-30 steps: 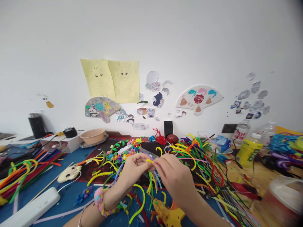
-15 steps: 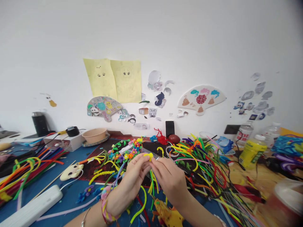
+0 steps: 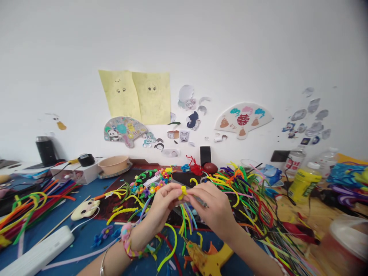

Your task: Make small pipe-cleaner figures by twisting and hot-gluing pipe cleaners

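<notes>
My left hand [image 3: 161,209] and my right hand [image 3: 215,209] meet above the table's middle. Between their fingertips sits a small yellow pipe-cleaner curl [image 3: 182,191]. Both hands pinch a bundle of pipe cleaners [image 3: 186,217] whose green, yellow, purple and blue ends hang down below the fingers. My right hand also seems to hold a thin grey tool [image 3: 199,201]. A pink bracelet [image 3: 128,240] circles my left wrist.
A yellow glue gun [image 3: 207,258] lies just below my hands. Heaps of coloured pipe cleaners [image 3: 253,199] spread right and far left [image 3: 31,203]. A white power strip [image 3: 37,251], white mask [image 3: 84,209], beige bowl [image 3: 113,165], phone [image 3: 204,155] and yellow bottle [image 3: 304,182] surround them.
The yellow tip has been curled into a small loop between my fingertips. My right hand has turned and shifted slightly right; the hanging strands stay below.
</notes>
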`<state>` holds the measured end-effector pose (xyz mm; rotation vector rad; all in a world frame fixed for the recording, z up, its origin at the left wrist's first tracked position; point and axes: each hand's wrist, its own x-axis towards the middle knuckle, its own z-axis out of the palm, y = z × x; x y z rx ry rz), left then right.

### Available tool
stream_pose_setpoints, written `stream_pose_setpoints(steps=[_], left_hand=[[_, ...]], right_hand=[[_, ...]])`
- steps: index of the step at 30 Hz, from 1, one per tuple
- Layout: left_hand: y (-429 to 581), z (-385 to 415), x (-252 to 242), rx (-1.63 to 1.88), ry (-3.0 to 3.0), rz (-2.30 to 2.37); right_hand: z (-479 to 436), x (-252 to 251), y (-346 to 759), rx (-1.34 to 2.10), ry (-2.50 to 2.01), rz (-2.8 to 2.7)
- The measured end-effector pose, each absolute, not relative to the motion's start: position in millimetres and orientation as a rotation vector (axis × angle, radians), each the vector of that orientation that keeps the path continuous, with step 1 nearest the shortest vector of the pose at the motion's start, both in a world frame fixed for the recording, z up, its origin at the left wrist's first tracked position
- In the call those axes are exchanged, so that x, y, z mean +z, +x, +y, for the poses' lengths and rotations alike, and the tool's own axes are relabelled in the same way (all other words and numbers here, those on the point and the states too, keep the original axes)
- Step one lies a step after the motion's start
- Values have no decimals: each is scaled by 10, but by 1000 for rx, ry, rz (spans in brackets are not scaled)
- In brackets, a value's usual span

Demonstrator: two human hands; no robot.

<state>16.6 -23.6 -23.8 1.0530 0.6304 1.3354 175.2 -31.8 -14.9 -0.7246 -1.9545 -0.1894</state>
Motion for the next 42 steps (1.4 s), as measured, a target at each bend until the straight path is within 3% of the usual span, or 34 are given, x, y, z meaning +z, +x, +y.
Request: stream_pose_setpoints(steps=[11, 16, 23, 29, 42], left_hand=[[-2, -174, -115, 1019, 1505, 760], [54, -206, -166, 1215, 1511, 827], [207, -283, -347, 1540, 1354, 941], [207, -219, -275, 1174, 1450, 905], [138, -164, -291, 1007, 1620, 941]], right_hand=[[-229, -29, 1947, 20, -608, -2208], [-280, -54, 1911, 32, -717, -2115], [-333, -119, 1807, -524, -744, -2074], [-201, -68, 1950, -563, -620, -2282], [-140, -36, 2041, -420, -545, -2355]])
